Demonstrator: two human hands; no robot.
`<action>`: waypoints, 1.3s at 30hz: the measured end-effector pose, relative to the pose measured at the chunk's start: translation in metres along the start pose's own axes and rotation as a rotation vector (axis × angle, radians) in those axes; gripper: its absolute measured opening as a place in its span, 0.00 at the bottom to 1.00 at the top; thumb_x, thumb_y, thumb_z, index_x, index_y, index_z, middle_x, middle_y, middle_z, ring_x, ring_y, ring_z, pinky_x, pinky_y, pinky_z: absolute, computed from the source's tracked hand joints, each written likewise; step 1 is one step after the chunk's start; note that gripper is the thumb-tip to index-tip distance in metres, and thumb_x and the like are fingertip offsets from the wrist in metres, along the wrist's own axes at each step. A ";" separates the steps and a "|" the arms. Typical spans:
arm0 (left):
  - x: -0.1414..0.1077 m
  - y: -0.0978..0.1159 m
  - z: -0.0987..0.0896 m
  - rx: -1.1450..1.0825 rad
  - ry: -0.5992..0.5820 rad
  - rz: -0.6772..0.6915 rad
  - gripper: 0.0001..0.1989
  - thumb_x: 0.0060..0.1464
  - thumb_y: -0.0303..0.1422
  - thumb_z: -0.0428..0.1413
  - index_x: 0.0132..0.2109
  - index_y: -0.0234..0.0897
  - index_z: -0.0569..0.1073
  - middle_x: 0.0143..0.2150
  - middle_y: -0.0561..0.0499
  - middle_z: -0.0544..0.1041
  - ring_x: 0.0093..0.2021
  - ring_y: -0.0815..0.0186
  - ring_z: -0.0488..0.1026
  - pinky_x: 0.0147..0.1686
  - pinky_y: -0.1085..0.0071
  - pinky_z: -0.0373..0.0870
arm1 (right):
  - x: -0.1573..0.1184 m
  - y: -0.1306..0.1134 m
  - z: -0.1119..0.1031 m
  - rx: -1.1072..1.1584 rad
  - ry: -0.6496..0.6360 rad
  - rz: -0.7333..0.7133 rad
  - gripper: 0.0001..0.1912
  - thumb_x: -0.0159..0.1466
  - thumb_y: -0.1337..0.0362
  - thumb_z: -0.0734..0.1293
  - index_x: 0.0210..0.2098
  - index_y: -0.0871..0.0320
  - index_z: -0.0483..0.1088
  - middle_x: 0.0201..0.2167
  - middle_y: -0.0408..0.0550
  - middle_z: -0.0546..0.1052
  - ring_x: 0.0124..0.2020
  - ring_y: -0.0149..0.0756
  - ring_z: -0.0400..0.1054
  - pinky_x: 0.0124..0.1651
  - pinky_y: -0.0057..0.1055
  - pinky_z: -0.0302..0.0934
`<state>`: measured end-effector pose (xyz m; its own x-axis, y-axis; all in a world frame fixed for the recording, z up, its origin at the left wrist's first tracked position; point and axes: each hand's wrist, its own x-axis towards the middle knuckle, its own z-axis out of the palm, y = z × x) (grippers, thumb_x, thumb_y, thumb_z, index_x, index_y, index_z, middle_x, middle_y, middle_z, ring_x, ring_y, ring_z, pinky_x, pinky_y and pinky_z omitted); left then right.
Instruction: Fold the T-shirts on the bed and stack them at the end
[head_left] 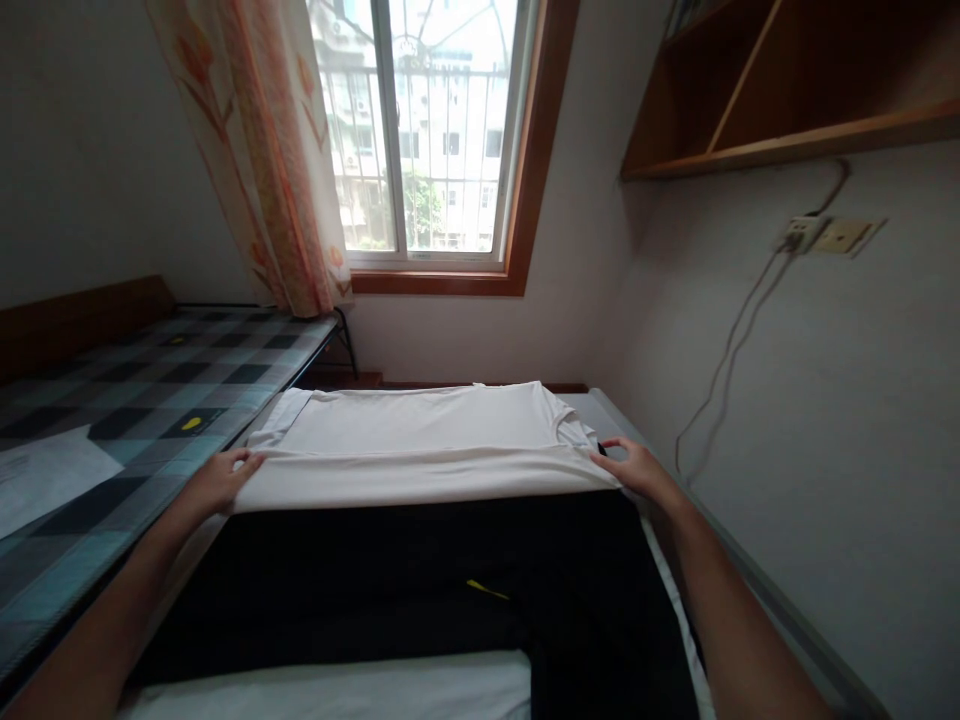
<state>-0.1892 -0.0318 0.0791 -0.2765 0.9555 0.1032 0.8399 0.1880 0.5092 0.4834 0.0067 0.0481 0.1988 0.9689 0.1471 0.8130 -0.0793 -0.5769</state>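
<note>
A white cloth garment (420,472) lies across the surface in front of me, with a folded band along its near side. My left hand (231,478) pinches its left end between thumb and fingers. At the opposite end, my right hand (628,466) has thumb and fingers closed on the garment's edge. Nearer to me, black clothing (360,570) with a small yellow mark is spread out, partly under the white garment. A pale cloth (360,688) shows at the bottom of the view, beside the black clothing.
To the left stands a bed with a checked mattress (247,370) and paper sheets (52,475) on it. A window (435,130) with a floral curtain (262,170) is ahead. On the right wall are a wooden shelf (795,135), a socket (802,233) and a hanging cable (724,365).
</note>
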 end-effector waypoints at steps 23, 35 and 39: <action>-0.017 0.016 0.043 0.293 -0.020 0.373 0.22 0.61 0.43 0.42 0.49 0.39 0.75 0.54 0.43 0.75 0.55 0.51 0.69 0.53 0.55 0.62 | -0.008 -0.018 0.031 -0.258 0.020 -0.256 0.14 0.64 0.59 0.62 0.38 0.57 0.78 0.38 0.54 0.73 0.42 0.43 0.69 0.48 0.35 0.60; -0.014 0.014 0.041 0.457 0.194 0.359 0.18 0.62 0.42 0.45 0.42 0.38 0.76 0.44 0.42 0.77 0.48 0.51 0.71 0.48 0.55 0.64 | -0.012 -0.027 0.031 -0.410 0.099 -0.171 0.12 0.66 0.61 0.60 0.38 0.57 0.74 0.39 0.53 0.75 0.43 0.42 0.68 0.44 0.35 0.58; -0.018 0.022 0.042 0.461 0.289 0.384 0.17 0.61 0.39 0.46 0.43 0.38 0.77 0.47 0.41 0.76 0.51 0.50 0.69 0.52 0.53 0.62 | -0.022 -0.042 0.025 -0.577 0.158 -0.190 0.14 0.67 0.60 0.59 0.39 0.58 0.75 0.41 0.56 0.75 0.45 0.47 0.67 0.45 0.39 0.58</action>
<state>-0.1462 -0.0358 0.0522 0.0216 0.8865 0.4622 0.9997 -0.0138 -0.0204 0.4312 -0.0051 0.0490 0.0650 0.9356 0.3471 0.9978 -0.0658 -0.0093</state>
